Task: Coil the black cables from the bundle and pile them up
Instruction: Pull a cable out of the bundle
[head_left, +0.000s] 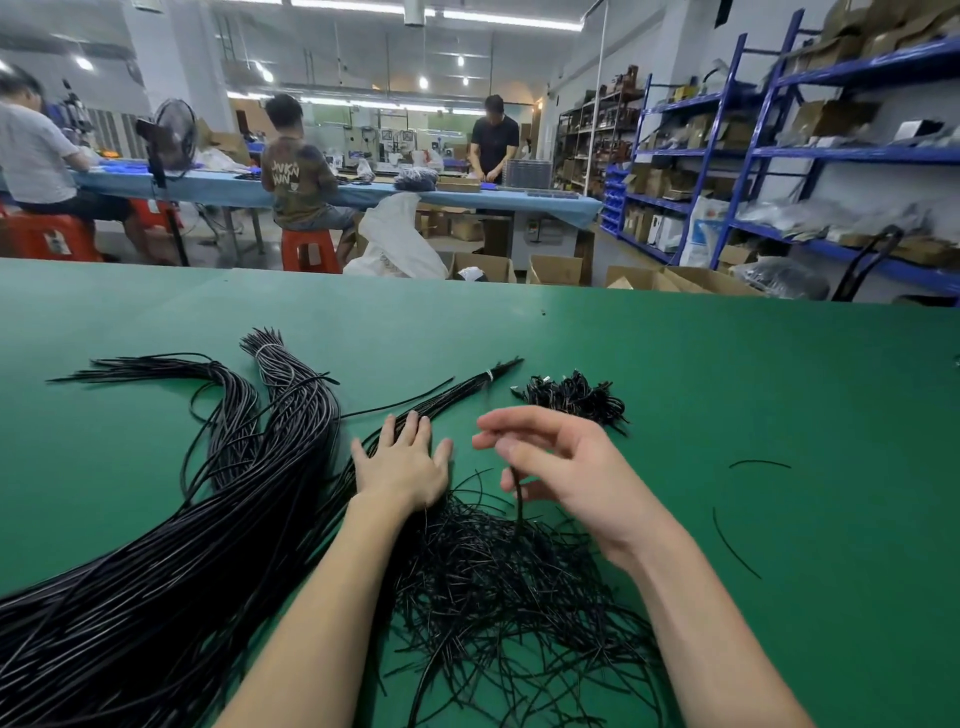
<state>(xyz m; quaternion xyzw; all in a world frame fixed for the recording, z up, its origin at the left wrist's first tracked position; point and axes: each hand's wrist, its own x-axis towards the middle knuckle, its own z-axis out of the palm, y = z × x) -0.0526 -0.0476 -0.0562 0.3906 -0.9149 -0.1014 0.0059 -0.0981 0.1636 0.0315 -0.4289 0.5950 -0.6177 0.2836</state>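
Two hands work my green tabletop (727, 395): left hand (402, 465), grip spread, presses the long black cable bundle (218, 519); right hand (566, 462) pinches one thin black cable (518, 501) above the loose tangle (509, 597); small coiled pile (576, 397) lies beyond.

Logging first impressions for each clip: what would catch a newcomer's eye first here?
The big sweep of long black cables across the left of the green table, with a tangled heap of thinner cables near the middle. Above it, the left hand lies flat on cables and the right hand pinches one cable; a small coiled pile sits behind.
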